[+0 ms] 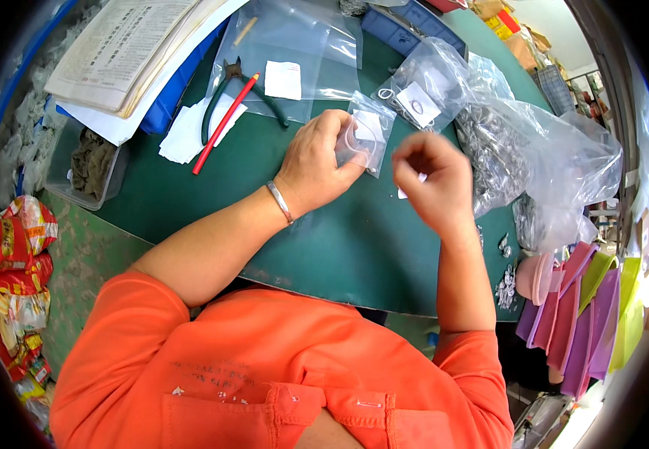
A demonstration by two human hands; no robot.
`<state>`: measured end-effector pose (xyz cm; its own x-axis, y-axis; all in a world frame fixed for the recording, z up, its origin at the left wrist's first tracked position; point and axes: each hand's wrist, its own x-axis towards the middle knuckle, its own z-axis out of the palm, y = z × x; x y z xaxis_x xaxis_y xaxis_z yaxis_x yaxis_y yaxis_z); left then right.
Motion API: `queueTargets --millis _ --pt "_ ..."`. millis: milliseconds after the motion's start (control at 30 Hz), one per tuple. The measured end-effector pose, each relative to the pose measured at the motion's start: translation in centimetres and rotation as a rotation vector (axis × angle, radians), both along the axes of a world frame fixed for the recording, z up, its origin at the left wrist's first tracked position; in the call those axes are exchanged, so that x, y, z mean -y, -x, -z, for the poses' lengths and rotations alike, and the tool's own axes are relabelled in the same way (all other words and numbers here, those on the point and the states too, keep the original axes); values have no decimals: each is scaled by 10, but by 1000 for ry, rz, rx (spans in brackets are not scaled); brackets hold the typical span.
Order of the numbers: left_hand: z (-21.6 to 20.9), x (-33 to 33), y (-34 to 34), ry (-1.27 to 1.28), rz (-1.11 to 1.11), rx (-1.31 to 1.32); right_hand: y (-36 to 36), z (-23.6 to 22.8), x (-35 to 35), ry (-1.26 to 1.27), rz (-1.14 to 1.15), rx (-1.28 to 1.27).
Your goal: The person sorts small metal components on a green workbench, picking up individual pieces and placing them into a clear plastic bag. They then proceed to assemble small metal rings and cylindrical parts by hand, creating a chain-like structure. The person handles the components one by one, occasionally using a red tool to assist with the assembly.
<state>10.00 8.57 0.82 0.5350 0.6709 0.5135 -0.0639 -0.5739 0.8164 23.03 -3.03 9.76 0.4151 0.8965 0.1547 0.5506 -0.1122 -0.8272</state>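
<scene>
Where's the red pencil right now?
In the head view the long red pencil lies slanted on the green table, left of the left hand, resting across the white paper scraps and the green-handled pliers.

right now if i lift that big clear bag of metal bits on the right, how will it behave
The big clear bag is thin and crumpled, so probably floppy and slippery. Its metal pieces lie heaped low, so likely heavy and sagging. Its mouth isn't clear; pieces might spill.
</scene>
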Motion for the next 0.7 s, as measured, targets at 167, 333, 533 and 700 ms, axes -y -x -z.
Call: queueTargets --millis 167,333,533,700 --pt "2 0 3 23 21 23 -17 -19 -25 -113 -120 265" --pt "-10 1 4 -10 72 153 -92 18 -2 421 -286 571" --pt "-27 -21 23 -222 277 -51 -92 42 14 632 -130 444" --pt "-48 -38 48 -130 489 -200 -82 35 26 454 -95 532"
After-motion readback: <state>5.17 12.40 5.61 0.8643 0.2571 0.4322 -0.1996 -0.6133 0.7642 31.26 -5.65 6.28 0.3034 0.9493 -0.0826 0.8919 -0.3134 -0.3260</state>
